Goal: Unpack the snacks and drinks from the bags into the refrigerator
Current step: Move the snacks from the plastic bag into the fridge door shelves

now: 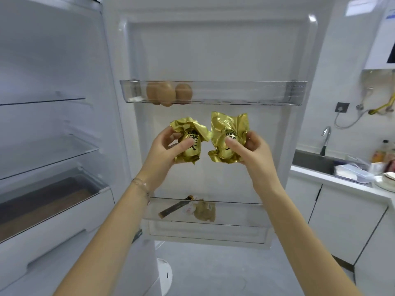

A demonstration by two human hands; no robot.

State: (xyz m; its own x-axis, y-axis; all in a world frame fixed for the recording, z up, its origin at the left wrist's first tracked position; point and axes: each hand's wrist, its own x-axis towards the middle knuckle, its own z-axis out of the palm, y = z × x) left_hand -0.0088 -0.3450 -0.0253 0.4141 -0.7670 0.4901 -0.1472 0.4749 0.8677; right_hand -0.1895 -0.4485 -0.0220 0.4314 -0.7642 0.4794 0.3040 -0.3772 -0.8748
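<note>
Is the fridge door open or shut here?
Open: the door shows its inner side, with eggs in its top bin.

two crinkled gold snack packets (189, 142) (228, 137) upright

White wall (344, 60), pale grey floor (213, 272), white counter (316, 177) at right, dark sink (310, 162) set in it, chrome faucet (325, 140) behind, white cabinets (342, 223) below, grey wall socket (342, 107) above.
</note>
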